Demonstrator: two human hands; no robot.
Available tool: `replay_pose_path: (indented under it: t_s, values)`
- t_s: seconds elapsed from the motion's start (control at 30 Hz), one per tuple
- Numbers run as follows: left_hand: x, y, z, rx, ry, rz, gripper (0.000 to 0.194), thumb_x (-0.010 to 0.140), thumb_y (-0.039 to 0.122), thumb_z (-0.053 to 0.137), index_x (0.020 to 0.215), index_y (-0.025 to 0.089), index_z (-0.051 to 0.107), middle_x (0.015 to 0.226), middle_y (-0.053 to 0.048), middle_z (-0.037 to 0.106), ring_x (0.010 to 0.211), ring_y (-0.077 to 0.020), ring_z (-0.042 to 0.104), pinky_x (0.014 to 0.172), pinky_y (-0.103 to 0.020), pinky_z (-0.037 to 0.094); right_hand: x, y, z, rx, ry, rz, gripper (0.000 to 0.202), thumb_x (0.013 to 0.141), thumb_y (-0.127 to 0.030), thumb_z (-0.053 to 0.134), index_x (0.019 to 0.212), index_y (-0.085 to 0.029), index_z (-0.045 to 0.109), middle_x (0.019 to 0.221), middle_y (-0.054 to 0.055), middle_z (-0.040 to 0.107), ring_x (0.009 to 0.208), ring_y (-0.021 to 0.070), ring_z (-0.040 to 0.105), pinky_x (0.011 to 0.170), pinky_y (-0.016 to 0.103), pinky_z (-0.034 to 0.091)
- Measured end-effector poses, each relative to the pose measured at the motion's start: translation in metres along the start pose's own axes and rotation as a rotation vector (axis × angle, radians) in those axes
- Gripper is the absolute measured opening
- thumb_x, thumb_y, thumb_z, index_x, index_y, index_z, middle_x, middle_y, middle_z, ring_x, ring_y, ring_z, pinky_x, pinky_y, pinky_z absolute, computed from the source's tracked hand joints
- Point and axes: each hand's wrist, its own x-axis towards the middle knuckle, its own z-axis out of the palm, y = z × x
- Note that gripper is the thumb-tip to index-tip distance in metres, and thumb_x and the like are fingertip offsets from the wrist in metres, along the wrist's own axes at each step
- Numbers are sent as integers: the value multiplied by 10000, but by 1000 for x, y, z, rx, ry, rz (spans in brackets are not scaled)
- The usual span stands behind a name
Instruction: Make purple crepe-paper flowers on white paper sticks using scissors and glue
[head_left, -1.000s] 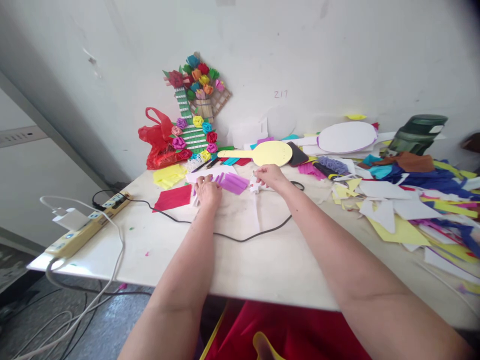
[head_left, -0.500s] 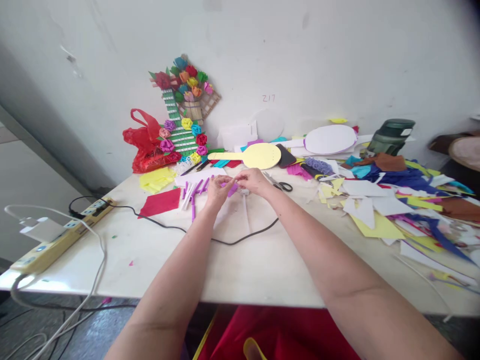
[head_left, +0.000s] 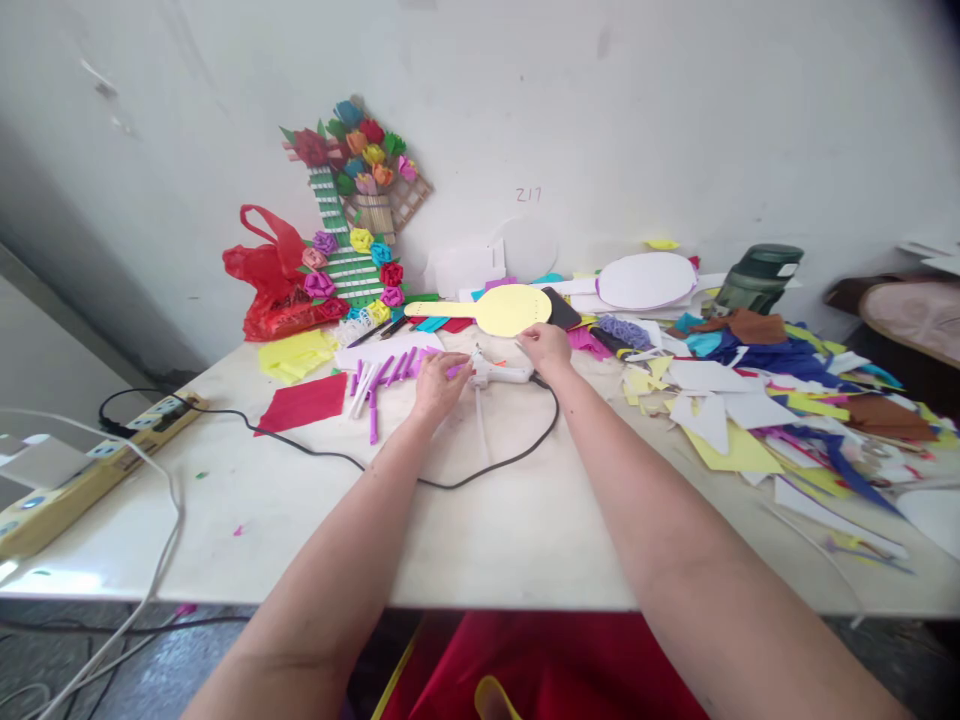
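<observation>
My left hand point(head_left: 440, 385) is closed on a small purple piece point(head_left: 454, 371), a bit of which shows at the fingertips. Just left of it lie several purple rolled sticks point(head_left: 386, 372) and a few white ones point(head_left: 360, 388). Between my hands rests a white glue gun point(head_left: 506, 373), its black cord running off in front. My right hand point(head_left: 547, 350) is pinched just below the yellow paddle-shaped cutout point(head_left: 514, 312). Whatever its fingers hold, if anything, is hidden. The scissors seen before at this spot are not visible now.
Paper scraps point(head_left: 742, 400) cover the right side, near a dark green bottle point(head_left: 757, 280). A red sheet point(head_left: 301, 403), a yellow sheet point(head_left: 296, 355) and a red bag point(head_left: 274, 280) lie left. A power strip point(head_left: 105, 475) runs along the left edge. Flower decorations point(head_left: 356, 225) lean on the wall.
My hands have come apart: the right has moved right, over where the scissors lay, and the left stays with the purple piece. The glue gun is now uncovered. The view has shifted slightly.
</observation>
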Motion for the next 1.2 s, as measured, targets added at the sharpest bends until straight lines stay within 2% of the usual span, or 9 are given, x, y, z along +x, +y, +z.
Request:
replay_pose_path:
  t_s: [0.1,0.2,0.43,0.67,0.77,0.87,1.03,1.2]
  values:
    - [-2,0,1,69,3,48,214,775,305,546,867,196,705,961,-79,683,967,-239,548,915,-369,358,5,19,-6,-88,39,113,143,728,-242,573,728,-151,683,937,108,665,848,200,600,714,266,446]
    - [-2,-5,5,119,-15,123,199,763,292,564,870,201,705,969,-58,686,971,-238,533,898,-371,379,9,29,-3,-132,1,130,126,709,-191,574,718,-136,687,956,118,668,895,206,601,729,253,444]
    - [-2,-15,14,224,-46,230,204,742,286,598,895,203,704,985,-32,687,999,-240,514,907,-394,400,20,29,12,-204,-106,178,140,685,-180,606,756,-184,726,886,62,707,861,197,633,710,237,454]
    - [-2,-20,14,239,-46,253,195,742,279,597,875,194,712,980,-36,690,1006,-251,510,908,-403,404,26,30,18,-268,-122,122,164,683,-148,599,770,-156,737,842,86,713,840,197,639,742,230,457]
    - [-1,-22,15,236,-43,262,185,734,270,603,856,187,715,965,-41,694,1004,-252,508,912,-398,401,27,33,8,-284,-53,118,218,690,-111,557,813,-147,734,878,101,709,872,208,634,770,239,451]
    - [-1,-20,14,227,-36,254,177,733,269,600,841,190,716,957,-41,695,1006,-252,506,913,-393,402,30,39,-15,-314,16,164,242,683,-99,547,845,-137,722,896,123,698,896,242,632,784,280,448]
    - [0,-17,13,214,-43,220,157,733,274,597,799,199,717,951,-38,696,1001,-254,510,917,-400,397,29,56,-56,-404,65,368,310,692,-138,556,978,-121,673,995,151,663,948,278,607,776,339,450]
    - [1,-18,10,152,-35,199,134,724,264,595,750,191,704,921,-56,698,965,-233,545,902,-387,412,19,66,-62,-474,146,453,310,721,-219,546,989,-114,662,1065,186,622,1058,330,523,862,453,374]
